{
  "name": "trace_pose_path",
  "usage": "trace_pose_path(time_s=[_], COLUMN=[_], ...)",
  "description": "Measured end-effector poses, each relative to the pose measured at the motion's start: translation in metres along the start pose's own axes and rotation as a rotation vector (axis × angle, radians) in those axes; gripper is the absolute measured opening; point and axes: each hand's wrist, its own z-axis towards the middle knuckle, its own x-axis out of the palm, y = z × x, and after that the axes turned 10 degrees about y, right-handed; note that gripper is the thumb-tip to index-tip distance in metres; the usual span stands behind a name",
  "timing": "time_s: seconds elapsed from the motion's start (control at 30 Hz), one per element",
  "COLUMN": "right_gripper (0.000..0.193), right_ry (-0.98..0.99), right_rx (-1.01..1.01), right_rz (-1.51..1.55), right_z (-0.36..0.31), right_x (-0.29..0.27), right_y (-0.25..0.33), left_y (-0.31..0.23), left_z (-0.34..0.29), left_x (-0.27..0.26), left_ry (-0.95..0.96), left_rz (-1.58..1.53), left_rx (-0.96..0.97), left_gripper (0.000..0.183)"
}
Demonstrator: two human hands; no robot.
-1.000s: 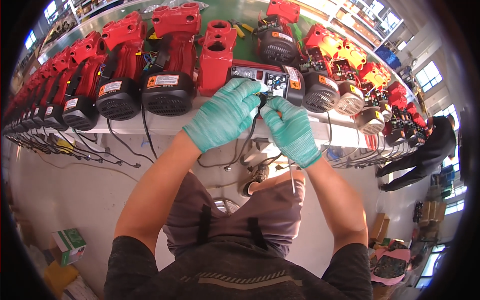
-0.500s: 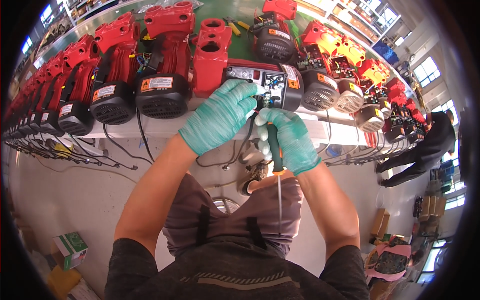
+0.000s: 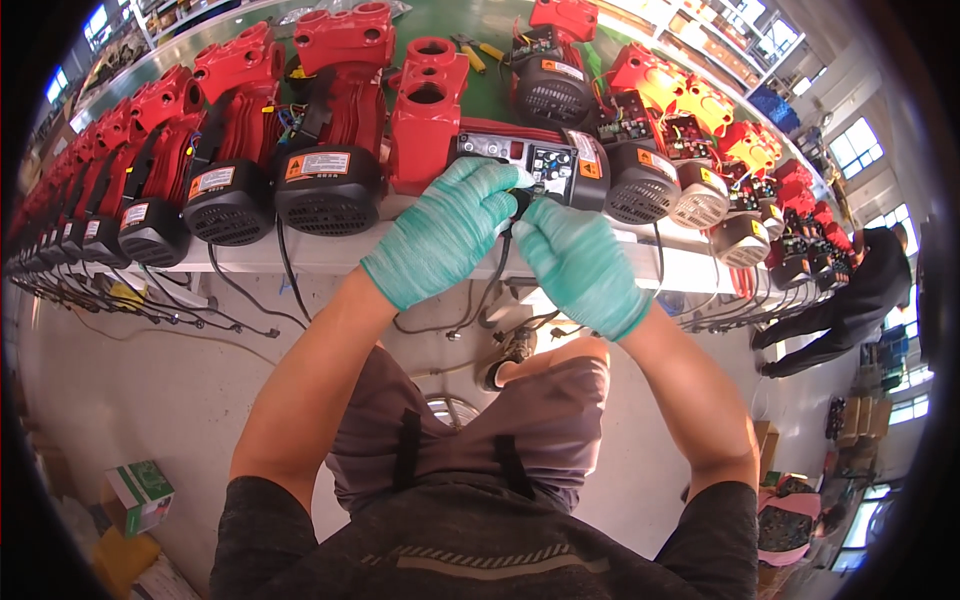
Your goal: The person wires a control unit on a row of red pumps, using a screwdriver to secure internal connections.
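Observation:
In front of me a red-and-black pump (image 3: 430, 140) lies on its side, the control box (image 3: 553, 165) on it open, with small electronic parts showing. At the box's near edge, my left hand (image 3: 440, 235), in a green glove, is closed with its fingertips on a small black part (image 3: 521, 203). Gloved the same way and slightly blurred, my right hand (image 3: 580, 265) meets it from the other side, fingers pressed together. What its fingertips grip is hidden. A dark cable (image 3: 497, 280) hangs below the hands. No screwdriver shows now.
Red pumps with black motor ends (image 3: 328, 190) stand in a row to the left; more with exposed wiring (image 3: 640, 180) stand to the right. Pliers with yellow handles (image 3: 470, 55) lie on the green bench top (image 3: 490, 85). Cables hang off the bench edge. A person (image 3: 860, 290) stands far right.
The screwdriver that hung from my right hand, shaft pointing down, has gone from sight. My right hand has turned, its fingers coming up to the black part beside my left. The left hand stays nearly still.

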Motion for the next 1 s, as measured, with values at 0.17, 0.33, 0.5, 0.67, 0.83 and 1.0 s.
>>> trace_pose_path(time_s=[0.17, 0.33, 0.5, 0.67, 0.83, 1.0], right_gripper=[0.034, 0.026, 0.034, 0.016, 0.031, 0.031], right_ry=[0.293, 0.000, 0.097, 0.141, 0.369, 0.352], right_rx=[0.891, 0.279, -0.005, -0.076, 0.792, 0.898], right_rz=[1.619, 0.280, -0.383, -0.260, 1.277, 1.645], right_z=[0.000, -0.025, -0.010, -0.002, 0.009, -0.008], right_x=[-0.015, -0.002, -0.005, -0.007, -0.012, -0.017], right_y=[0.021, 0.011, 0.006, -0.006, 0.013, 0.010], left_y=[0.007, 0.007, 0.008, 0.003, 0.004, 0.005], left_z=[-0.006, -0.004, -0.007, 0.000, -0.003, -0.004], left_x=[0.006, 0.006, 0.006, 0.001, 0.001, 0.001], left_ry=[0.021, 0.021, 0.029, 0.054, 0.042, 0.045], left_rz=[-0.028, -0.041, -0.093, -0.045, -0.052, -0.085], left_rx=[0.013, 0.022, -0.007, -0.008, -0.001, 0.001], left_gripper=[0.023, 0.026, 0.026, 0.026, 0.026, 0.022])
